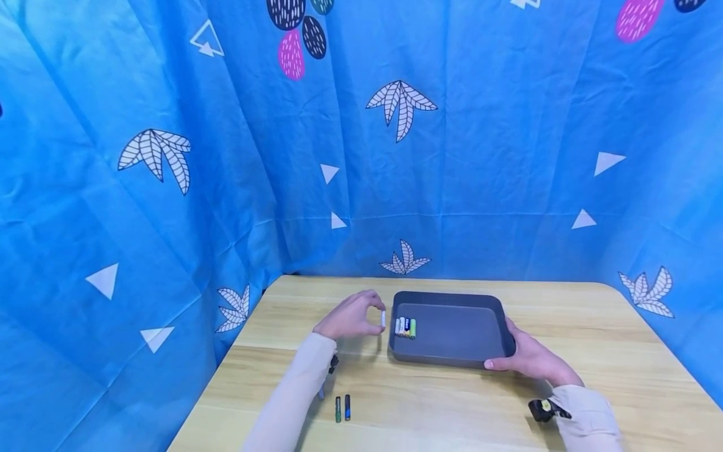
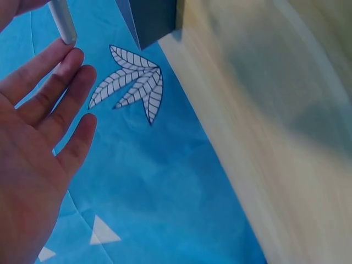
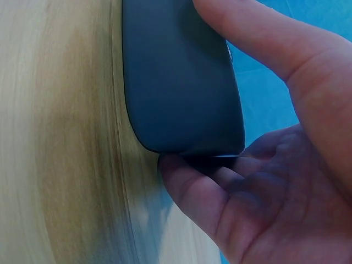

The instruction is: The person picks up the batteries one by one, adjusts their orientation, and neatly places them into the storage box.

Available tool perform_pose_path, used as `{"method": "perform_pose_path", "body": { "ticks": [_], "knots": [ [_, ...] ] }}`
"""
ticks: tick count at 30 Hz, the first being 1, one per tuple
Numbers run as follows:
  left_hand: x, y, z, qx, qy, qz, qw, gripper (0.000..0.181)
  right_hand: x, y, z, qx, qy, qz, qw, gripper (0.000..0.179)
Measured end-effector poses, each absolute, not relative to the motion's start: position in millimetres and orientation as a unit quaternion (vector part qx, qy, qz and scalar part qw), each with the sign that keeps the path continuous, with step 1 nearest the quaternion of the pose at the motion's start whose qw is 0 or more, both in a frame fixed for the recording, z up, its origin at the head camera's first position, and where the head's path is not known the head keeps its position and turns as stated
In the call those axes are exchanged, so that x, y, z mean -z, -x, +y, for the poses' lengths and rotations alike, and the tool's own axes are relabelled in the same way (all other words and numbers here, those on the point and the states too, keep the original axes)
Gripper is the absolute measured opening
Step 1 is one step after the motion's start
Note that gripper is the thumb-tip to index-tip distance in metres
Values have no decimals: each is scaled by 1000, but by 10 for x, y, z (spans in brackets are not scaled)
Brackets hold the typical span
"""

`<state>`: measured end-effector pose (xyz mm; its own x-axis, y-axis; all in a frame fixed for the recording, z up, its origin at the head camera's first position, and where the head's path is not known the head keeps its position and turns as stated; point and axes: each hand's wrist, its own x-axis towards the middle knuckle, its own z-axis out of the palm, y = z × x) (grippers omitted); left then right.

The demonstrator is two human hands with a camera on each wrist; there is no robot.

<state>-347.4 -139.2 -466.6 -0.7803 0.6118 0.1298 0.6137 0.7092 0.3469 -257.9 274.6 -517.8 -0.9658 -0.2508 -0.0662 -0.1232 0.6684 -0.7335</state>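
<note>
My left hand (image 1: 351,316) pinches a white battery (image 1: 383,319) upright between thumb and fingertips, just left of the dark grey tray (image 1: 452,362). In the left wrist view the battery (image 2: 63,22) is at the top left, its lower end by a fingertip, with the other fingers spread below. Several batteries (image 1: 405,328) stand side by side against the tray's left inner wall, some white, one dark blue, one green. My right hand (image 1: 531,356) grips the tray at its near right corner, thumb along the front wall; the right wrist view shows fingers around the tray's end (image 3: 181,82).
On the wooden table (image 1: 452,414), a green-and-black battery (image 1: 338,409) and a black-and-blue battery (image 1: 347,407) lie near the left forearm. A small blue object (image 1: 321,393) shows partly beside the sleeve. Blue patterned cloth (image 1: 480,157) hangs behind and along the sides.
</note>
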Motion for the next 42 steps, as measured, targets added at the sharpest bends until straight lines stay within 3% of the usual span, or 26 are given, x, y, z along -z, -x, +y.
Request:
{"method": "perform_pose_path", "body": {
  "ticks": [25, 42],
  "knots": [
    [4905, 3711, -654, 100, 377, -921, 13, 45, 5141, 2555, 2754, 391, 100, 911, 81, 133],
    [5086, 3748, -482, 79, 362, -928, -26, 44, 5146, 2554, 2718, 397, 95, 909, 81, 133]
  ]
}}
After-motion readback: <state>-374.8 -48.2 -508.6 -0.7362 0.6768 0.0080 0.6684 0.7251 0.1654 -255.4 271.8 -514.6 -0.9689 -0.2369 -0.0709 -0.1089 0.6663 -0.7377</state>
